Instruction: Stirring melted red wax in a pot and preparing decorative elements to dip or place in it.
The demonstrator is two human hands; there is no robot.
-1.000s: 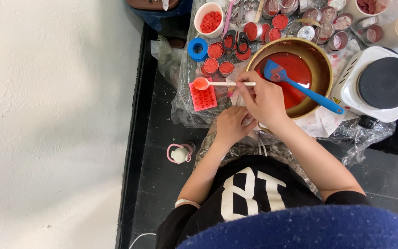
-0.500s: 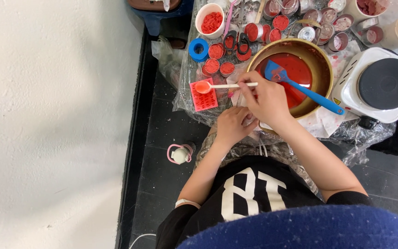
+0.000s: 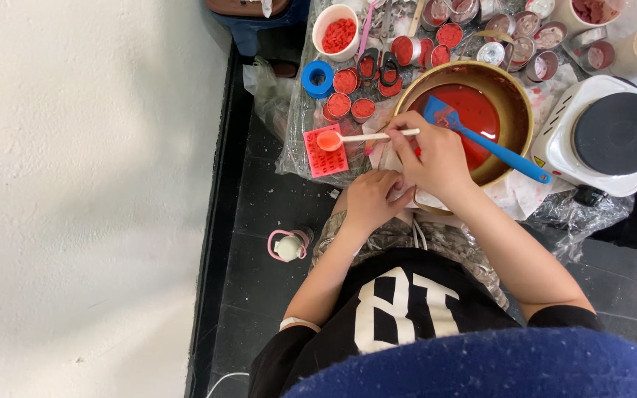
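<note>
While the far edge is cutting off the cups and tins at the top, the left hand (image 3: 369,200) is lying curled against the table's near edge, its fingertips tucked under the right hand (image 3: 430,158), so I cannot tell whether it is gripping anything. Left of both hands, the spoon (image 3: 355,137) is hovering with its red-filled bowl over the pink mould (image 3: 324,154), which is lying on crinkled plastic; its pale handle is running right into the right hand's pinched fingers. Right of that hand, the brass bowl (image 3: 514,96) of red liquid is holding a blue spatula (image 3: 481,140). Since a second ago, the spoon's bowl has been drifting slightly right and nearer over the mould.
</note>
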